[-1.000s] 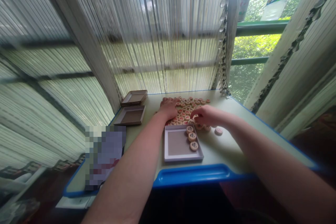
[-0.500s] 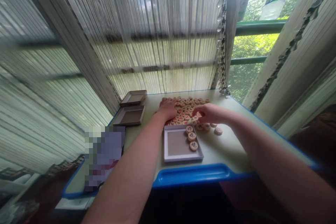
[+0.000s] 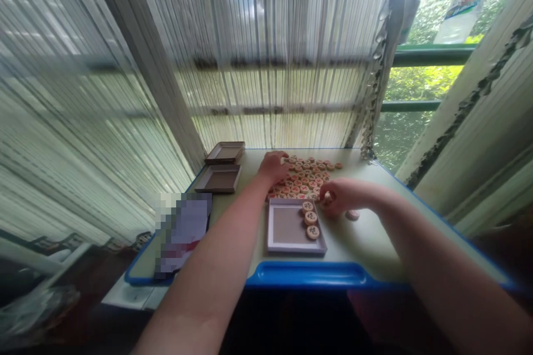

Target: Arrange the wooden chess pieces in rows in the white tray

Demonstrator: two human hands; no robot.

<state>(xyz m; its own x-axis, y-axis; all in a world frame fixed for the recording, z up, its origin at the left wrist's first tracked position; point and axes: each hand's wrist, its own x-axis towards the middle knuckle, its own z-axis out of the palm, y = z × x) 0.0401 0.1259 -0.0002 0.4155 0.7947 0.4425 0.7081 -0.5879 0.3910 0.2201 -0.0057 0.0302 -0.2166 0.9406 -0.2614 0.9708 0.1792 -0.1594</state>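
Note:
Many round wooden xiangqi pieces (image 3: 306, 177) with red or dark characters lie spread over the far middle of the table. At their left edge, my left hand (image 3: 272, 166) curls its fingers toward the thumb, and a pale xiangqi piece seems to show between them. Over the near right side of the spread, my right hand (image 3: 341, 195) pinches a xiangqi piece (image 3: 327, 200), partly covered by the fingers. In front stands a shallow box tray (image 3: 272, 248), where three dark-marked xiangqi pieces (image 3: 310, 218) form a column along the right wall.
To the left are another shallow tray (image 3: 199, 186) and a small stack of trays (image 3: 212, 156). A blurred-out flat item (image 3: 187, 233) lies at the left edge. One loose piece (image 3: 353, 214) rests right of my right hand. A blue trough (image 3: 312, 274) borders the table's near side.
My right hand has come nearer and lower, closing on a piece beside the tray. My left hand has lifted from lying over the pieces into a curl at their edge. The view has shifted left.

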